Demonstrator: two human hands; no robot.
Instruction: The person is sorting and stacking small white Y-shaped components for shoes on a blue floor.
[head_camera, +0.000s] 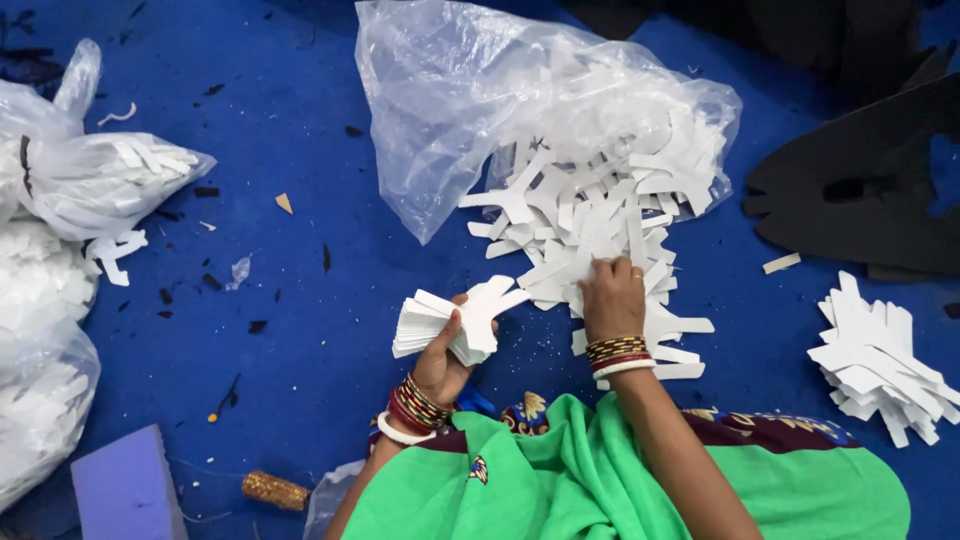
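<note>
My left hand (447, 352) grips a fanned stack of white cut-out pieces (440, 322) low in the middle of the view. My right hand (612, 297) rests fingers-down on a loose heap of the same white branched pieces (590, 215), pinching one at its near edge. The heap spills from a clear plastic bag (470, 90) lying open on the blue floor covering (290, 300). Both wrists wear bangles. Green cloth (600, 480) covers my lap below.
A neat pile of white pieces (880, 360) lies at the right. Tied clear bags of white pieces (90, 180) sit at the left. Black sheet material (860, 190) is at the upper right. A purple foam block (120, 490) and a golden spool (273, 490) lie near the bottom left.
</note>
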